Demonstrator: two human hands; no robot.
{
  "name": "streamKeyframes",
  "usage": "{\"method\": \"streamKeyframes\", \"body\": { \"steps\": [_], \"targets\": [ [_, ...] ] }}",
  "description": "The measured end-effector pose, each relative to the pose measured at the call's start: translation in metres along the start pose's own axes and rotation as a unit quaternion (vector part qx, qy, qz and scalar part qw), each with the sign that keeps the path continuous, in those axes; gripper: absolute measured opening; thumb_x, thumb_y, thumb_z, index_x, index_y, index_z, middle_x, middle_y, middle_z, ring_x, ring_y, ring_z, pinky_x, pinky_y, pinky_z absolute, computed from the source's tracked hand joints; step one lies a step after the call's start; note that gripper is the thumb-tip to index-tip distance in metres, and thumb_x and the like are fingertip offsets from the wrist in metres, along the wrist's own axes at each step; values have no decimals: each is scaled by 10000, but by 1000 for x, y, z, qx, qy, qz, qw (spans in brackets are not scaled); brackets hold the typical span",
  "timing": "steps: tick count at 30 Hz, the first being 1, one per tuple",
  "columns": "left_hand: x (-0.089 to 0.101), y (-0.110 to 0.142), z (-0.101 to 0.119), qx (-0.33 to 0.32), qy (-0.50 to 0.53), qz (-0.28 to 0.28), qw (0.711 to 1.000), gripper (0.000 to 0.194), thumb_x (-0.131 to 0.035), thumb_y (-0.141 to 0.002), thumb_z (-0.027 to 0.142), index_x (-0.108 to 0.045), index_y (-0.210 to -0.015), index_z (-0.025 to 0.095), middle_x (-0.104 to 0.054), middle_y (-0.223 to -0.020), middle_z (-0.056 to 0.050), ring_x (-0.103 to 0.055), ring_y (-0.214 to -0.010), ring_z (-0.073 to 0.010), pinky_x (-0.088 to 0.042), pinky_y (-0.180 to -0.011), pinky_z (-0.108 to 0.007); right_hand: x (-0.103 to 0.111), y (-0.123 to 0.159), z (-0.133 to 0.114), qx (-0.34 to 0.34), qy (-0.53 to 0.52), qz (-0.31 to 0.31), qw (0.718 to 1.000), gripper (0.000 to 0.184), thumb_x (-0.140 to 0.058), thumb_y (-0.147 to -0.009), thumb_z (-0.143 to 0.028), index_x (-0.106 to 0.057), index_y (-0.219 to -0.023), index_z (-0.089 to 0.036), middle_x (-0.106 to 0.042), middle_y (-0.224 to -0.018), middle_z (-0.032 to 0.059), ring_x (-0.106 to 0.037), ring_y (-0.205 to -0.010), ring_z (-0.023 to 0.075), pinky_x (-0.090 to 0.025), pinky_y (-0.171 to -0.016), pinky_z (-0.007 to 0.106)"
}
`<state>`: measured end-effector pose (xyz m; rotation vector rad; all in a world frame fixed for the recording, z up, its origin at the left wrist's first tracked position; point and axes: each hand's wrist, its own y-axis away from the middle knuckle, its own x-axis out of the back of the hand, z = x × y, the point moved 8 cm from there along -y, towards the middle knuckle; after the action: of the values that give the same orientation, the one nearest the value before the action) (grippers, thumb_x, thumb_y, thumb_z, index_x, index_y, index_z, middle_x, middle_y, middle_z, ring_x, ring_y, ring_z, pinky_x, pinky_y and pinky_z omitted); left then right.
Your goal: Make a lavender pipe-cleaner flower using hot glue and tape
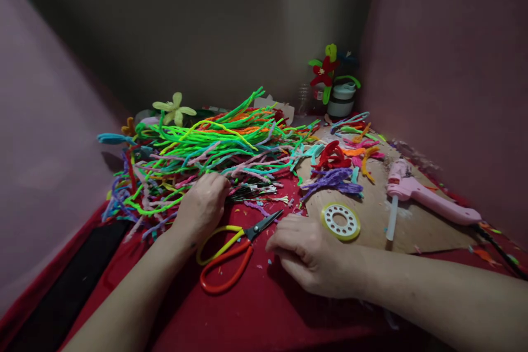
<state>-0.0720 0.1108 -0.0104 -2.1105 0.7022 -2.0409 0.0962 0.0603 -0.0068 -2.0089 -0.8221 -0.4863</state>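
My left hand [205,199] is at the near edge of a big heap of coloured pipe cleaners [223,137]. Its fingers curl down and away from me, so their tips and anything in them are hidden. Beside its wrist lie scissors [247,234] with one yellow and one red handle loop, the dark blades pointing up and right. Just right of the blades, my right hand [307,253] rests with bent, drawn-in fingers; nothing shows at the fingertips. A roll of clear tape on a white core [326,221] lies right behind that hand.
On a brown board [373,225] lie a pink glue gun [437,201], purple pipe cleaners [333,182] and red pieces [331,157]. Behind stand a pale jar [341,102] with a red flower [324,71] and a yellow flower [175,109]. A black strip [70,280] lies left on red cloth [247,319].
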Motion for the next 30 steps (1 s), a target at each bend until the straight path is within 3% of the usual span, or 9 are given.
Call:
{"method": "streamKeyframes", "body": {
  "steps": [9,13,16,18,20,22,24,27,30],
  "targets": [
    [30,3,14,18,127,72,989,97,-461,-843,216,-527,-786,173,-578,-740,-37,-557,-686,-164,-431,-642,-272,-1,3,5,-11,-17,11,1000,205,-480,-690,-17,-632,-793,-106,-607,-682,55,-520,-645,132,-421,-612,244],
    [39,6,23,25,154,97,983,69,-487,-836,195,-538,-794,174,-578,-741,-21,-558,-683,-144,-425,-639,-252,1,3,17,-98,-77,26,992,239,-468,-706,-27,-642,-833,-131,-641,-747,50,-563,-683,131,-441,-664,255],
    [42,9,28,47,189,105,975,53,-503,-834,193,-540,-797,180,-583,-752,-8,-561,-686,-132,-422,-634,-239,-1,4,39,-251,-201,46,946,215,-468,-788,-123,-634,-919,-161,-637,-724,24,-574,-642,120,-448,-609,245],
    [41,10,31,67,217,103,968,52,-504,-838,201,-541,-805,184,-583,-749,0,-559,-678,-125,-422,-631,-232,-4,6,53,-341,-325,77,879,196,-499,-809,-209,-608,-963,-157,-614,-680,4,-550,-560,99,-438,-540,228],
    [40,12,37,78,242,96,962,58,-499,-844,209,-537,-807,187,-574,-724,10,-550,-654,-119,-419,-623,-227,-8,7,65,-386,-436,117,805,223,-558,-787,-256,-590,-982,-152,-608,-677,-6,-530,-504,81,-426,-497,216],
    [37,13,43,80,261,81,959,60,-496,-848,217,-534,-812,187,-565,-709,15,-540,-638,-115,-413,-617,-225,-7,5,73,-385,-502,157,758,245,-617,-757,-288,-597,-961,-153,-618,-687,-3,-531,-488,73,-419,-479,207],
    [33,13,50,74,279,59,956,64,-496,-847,221,-535,-811,184,-564,-711,14,-533,-640,-113,-407,-621,-225,-3,4,79,-369,-521,187,747,220,-651,-740,-312,-618,-871,-139,-624,-674,7,-538,-490,71,-411,-471,197],
    [26,11,59,75,321,9,944,85,-504,-842,236,-542,-792,178,-573,-718,7,-527,-648,-113,-402,-632,-229,2,5,83,-358,-510,209,753,174,-659,-735,-288,-616,-723,-121,-612,-627,7,-544,-489,65,-400,-471,184],
    [15,11,64,109,406,-75,904,130,-526,-830,287,-554,-773,174,-568,-701,9,-513,-627,-112,-397,-600,-227,3,5,82,-355,-518,211,749,132,-654,-728,-243,-599,-692,-127,-592,-598,-12,-538,-476,61,-393,-475,183]
  ]
}}
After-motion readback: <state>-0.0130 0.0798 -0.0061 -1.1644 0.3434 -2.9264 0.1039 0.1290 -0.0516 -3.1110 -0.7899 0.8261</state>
